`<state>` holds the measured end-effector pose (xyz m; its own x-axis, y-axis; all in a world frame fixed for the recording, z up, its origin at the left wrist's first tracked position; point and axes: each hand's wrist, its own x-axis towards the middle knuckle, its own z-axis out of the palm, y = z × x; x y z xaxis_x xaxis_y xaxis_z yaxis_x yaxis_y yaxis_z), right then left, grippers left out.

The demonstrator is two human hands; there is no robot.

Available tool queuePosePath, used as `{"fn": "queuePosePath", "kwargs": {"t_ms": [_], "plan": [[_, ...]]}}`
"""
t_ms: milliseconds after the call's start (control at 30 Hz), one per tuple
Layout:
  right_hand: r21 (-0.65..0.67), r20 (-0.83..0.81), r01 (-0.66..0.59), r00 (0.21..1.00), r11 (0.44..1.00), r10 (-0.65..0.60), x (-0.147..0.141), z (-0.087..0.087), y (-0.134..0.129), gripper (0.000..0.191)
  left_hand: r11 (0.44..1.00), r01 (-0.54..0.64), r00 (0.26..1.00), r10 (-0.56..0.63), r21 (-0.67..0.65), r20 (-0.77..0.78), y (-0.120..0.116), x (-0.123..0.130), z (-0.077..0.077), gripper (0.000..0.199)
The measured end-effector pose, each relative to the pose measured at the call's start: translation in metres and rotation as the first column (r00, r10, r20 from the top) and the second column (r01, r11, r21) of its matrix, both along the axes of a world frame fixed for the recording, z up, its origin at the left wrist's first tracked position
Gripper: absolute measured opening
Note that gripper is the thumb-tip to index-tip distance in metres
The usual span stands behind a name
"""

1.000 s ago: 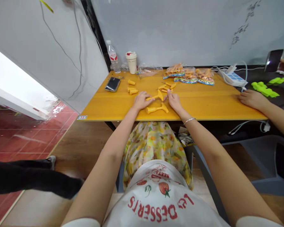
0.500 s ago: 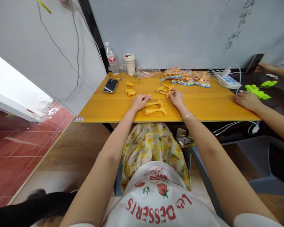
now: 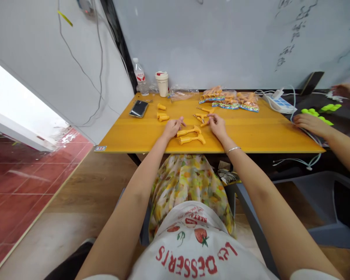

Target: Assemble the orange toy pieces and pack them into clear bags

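My left hand (image 3: 172, 127) rests on the table with its fingers loosely apart and nothing in them. Just right of it lie two yellow plastic hammer-shaped pieces, the upper one (image 3: 189, 131) and the lower one (image 3: 192, 139). My right hand (image 3: 217, 125) pinches a yellow T-handled piece with a metal spiral (image 3: 204, 124), partly hidden by the fingers. Beyond it are two similar pieces, one farther (image 3: 207, 110) and one nearer (image 3: 200, 116). Left of these sit short yellow sleeves, one behind (image 3: 161, 106) and a pair in front (image 3: 163, 117).
Plastic bags of orange-yellow parts (image 3: 227, 100) lie along the back. A phone (image 3: 139, 109), water bottle (image 3: 140, 77) and lidded cup (image 3: 162, 83) stand at left. To the right are a power strip (image 3: 280, 103) and another person's hand (image 3: 312, 123) near bright green pieces (image 3: 328, 107).
My right hand has turned the nearest spiral piece so it now slants toward me, apart from the others. My left hand stays about where it was. The other person's far hand let go of a dark phone.
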<state>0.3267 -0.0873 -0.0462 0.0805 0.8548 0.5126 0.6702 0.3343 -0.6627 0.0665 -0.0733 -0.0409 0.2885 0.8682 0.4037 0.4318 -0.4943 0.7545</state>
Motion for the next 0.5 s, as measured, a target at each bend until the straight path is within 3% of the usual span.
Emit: {"fn": "queuePosePath", "kwargs": {"t_ms": [167,300,400,500], "plan": [[0.095,0.176,0.013,0.984,0.995,-0.03,-0.001,0.0,0.007,0.036,1.0,0.007,1.0,-0.007,-0.009,-0.006,0.0,0.0,0.001,0.081],[0.054,0.349,0.008,0.937,0.999,-0.026,-0.004,-0.002,0.01,0.032,1.0,-0.023,0.999,0.024,0.016,-0.033,0.001,0.001,0.003,0.08],[0.055,0.345,0.035,0.937,0.998,-0.052,-0.005,-0.001,0.01,0.034,0.958,-0.225,0.972,0.234,0.178,-0.035,0.005,-0.004,0.004,0.064],[0.097,0.32,0.062,0.943,0.993,-0.09,-0.002,-0.001,0.008,0.036,0.836,-0.491,0.858,0.512,0.246,-0.026,0.014,-0.015,0.003,0.037]]}}
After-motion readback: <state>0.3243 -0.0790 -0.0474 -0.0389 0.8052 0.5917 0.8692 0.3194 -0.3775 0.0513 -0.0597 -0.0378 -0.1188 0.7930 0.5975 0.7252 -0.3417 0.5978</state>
